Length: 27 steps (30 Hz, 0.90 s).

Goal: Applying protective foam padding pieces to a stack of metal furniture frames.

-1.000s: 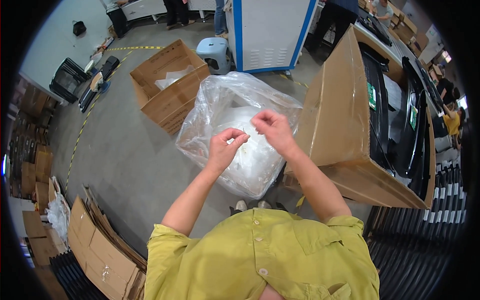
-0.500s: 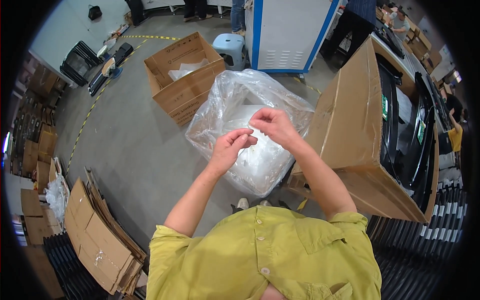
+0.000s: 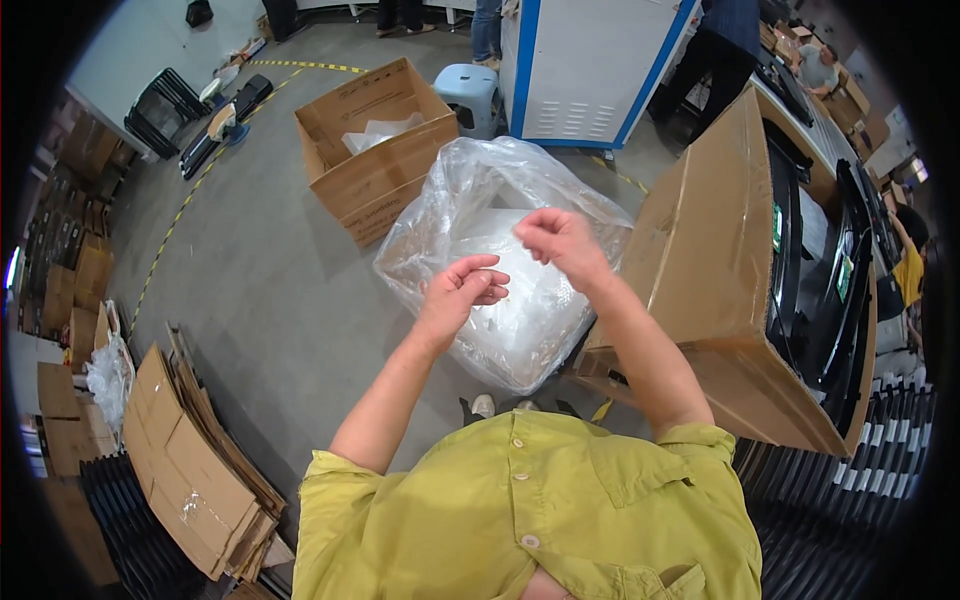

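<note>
A grey concrete floor (image 3: 270, 300) carries everything, crossed at the left by a yellow and black striped line (image 3: 190, 200). On it stand a clear plastic bag (image 3: 500, 270) of pale packing, an open cardboard box (image 3: 375, 150) behind it, and a large carton (image 3: 720, 270) lying on its side just right of the bag. A pale blue stool (image 3: 470, 90) stands beside a white cabinet (image 3: 590, 70). Flattened cardboard (image 3: 190, 470) is stacked at the lower left, with black trays (image 3: 130, 500) beside it.
</note>
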Tool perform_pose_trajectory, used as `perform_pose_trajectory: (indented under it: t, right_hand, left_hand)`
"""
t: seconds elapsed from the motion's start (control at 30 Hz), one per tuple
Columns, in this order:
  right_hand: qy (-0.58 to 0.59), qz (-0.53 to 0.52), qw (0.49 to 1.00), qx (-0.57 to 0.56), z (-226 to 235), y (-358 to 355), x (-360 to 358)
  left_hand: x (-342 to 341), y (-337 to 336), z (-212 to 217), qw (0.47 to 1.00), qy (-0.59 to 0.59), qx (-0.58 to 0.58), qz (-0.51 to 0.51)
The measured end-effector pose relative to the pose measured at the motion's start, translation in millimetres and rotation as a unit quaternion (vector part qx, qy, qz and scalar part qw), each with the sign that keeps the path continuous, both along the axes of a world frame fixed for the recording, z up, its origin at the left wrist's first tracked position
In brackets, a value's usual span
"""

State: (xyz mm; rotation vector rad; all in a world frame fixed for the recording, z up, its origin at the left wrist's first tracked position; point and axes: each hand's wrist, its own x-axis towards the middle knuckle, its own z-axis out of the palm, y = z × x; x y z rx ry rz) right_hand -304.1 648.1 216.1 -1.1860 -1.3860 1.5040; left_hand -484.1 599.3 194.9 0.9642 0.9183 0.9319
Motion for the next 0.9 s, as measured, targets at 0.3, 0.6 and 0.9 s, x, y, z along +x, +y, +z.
perform_pose_trajectory:
  t: [0.3,0.6,0.9]
  right_hand:
    - [-0.085,-0.102,0.99,-0.046,-59.6,25.5,22.7]
    - [-0.218,-0.15,0.964,0.038,-81.9,38.2,35.6]
    - [-0.277,-0.143,0.95,0.017,-91.5,31.9,40.6]
  left_hand:
    - [-10.5,-2.2,-8.3,0.997,-0.051,-0.046,0.035]
    - [-21.9,-8.1,-14.7,0.991,-0.077,-0.075,0.074]
    - [-23.4,-15.8,-13.0,0.995,-0.082,0.004,0.065]
